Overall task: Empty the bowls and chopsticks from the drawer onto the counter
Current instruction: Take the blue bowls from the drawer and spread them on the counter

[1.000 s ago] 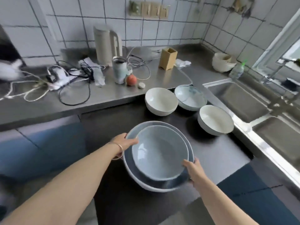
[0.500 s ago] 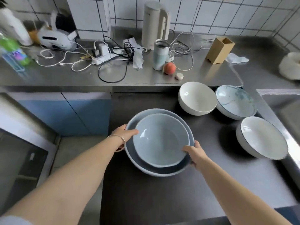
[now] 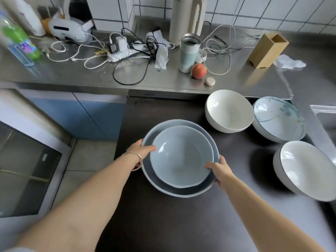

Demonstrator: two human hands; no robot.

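Steel counter (image 3: 72, 75) runs across the far side beyond both hands, cluttered with cables, and a darker lower surface (image 3: 163, 215) spreads beneath the arms. Whether that dark surface is a drawer top or a worktop is hard to tell.

Right of the hands sit three bowls: a white bowl (image 3: 229, 110) ahead and to the right, a patterned bowl (image 3: 279, 119) further right, touching or nearly touching it, and a grey-rimmed bowl (image 3: 307, 170) out past the right hand, its far edge blurred near the frame border.

Between the hands is the stack: a large blue bowl (image 3: 180, 192) with a small blue bowl (image 3: 181, 157) nested inside. Whether the stack rests on the dark surface or is lifted just clear cannot be told.

Left hand (image 3: 141, 151), bangle at the wrist, is curled on the left rim, thumb lying over the edge, fingers hidden under the bowl. Right hand (image 3: 220, 171) clasps the near right rim, thumb on top, fingers tucked below.

Beyond the hands stand a kettle (image 3: 187, 19), top cut off, a tumbler (image 3: 188, 51), a wooden holder (image 3: 268, 50), a peach (image 3: 199, 70). Far left, a green bottle (image 3: 18, 40) is smeared by blur. No chopsticks can be made out.
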